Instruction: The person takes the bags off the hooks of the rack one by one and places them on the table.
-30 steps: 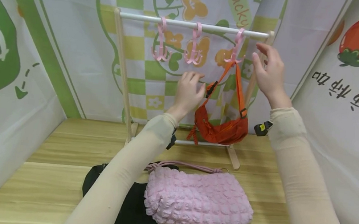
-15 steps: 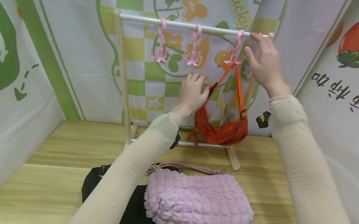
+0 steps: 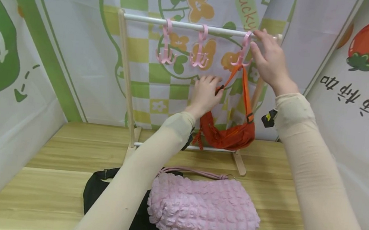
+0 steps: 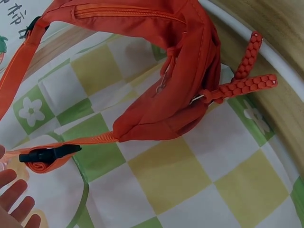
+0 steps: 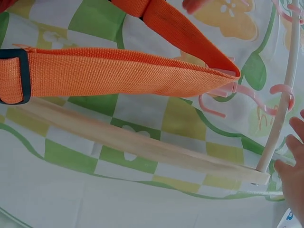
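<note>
A red-orange crossbody bag (image 3: 227, 137) hangs by its strap (image 3: 246, 89) from the rightmost pink hook (image 3: 244, 52) on a rack. My left hand (image 3: 205, 96) is beside the strap's left side, near the black buckle (image 4: 50, 154); in the left wrist view its fingers (image 4: 16, 197) are spread and apart from the buckle. Up at the right end of the white rail (image 3: 227, 31), my right hand (image 3: 271, 60) has its fingertips close to the top of that hook. From the right wrist view, its fingers look loosely extended; whether they touch the rail is unclear.
Two more pink hooks (image 3: 166, 47) hang further left on the rail. In front of the wooden rack, a pink puffy handbag (image 3: 205, 209) lies on the wood-grain table (image 3: 49, 176), partly over a black bag (image 3: 95, 190). A patterned cloth backdrop (image 3: 140, 88) stands close behind.
My right hand has moved left along the rail toward the right hook. My left hand has shifted right, closer to the strap's buckle. The bag hangs almost unchanged.
</note>
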